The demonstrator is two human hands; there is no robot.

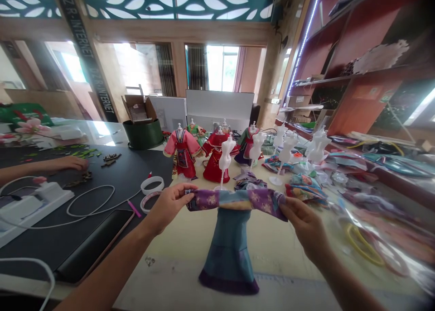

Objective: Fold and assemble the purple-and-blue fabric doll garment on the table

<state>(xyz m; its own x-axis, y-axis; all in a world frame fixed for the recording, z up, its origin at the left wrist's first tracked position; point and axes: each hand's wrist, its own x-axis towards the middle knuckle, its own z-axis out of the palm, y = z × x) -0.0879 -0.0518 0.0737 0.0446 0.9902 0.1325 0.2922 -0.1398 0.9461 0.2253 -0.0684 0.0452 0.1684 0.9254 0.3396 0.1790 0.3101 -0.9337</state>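
Note:
A small doll dress (229,243) with a teal skirt and purple hem hangs spread out between my hands over the pale table. Its purple flowered sleeves stretch out to both sides. My left hand (170,207) pinches the end of the left sleeve between thumb and fingers. On the other side, my right hand (304,220) grips the right sleeve's end the same way. Just behind the dress stands a bare white mini mannequin (226,155), with a crumpled purple-grey cloth (249,183) beside it.
Dressed mannequins (183,152) and several bare ones (288,148) stand behind. Cloth pieces (307,188) crowd the right. Left, a black mat (115,166) carries a tablet-like device (97,243), tape rolls (152,185), a power strip (37,204) and cables. Another person's hand (73,163) rests there.

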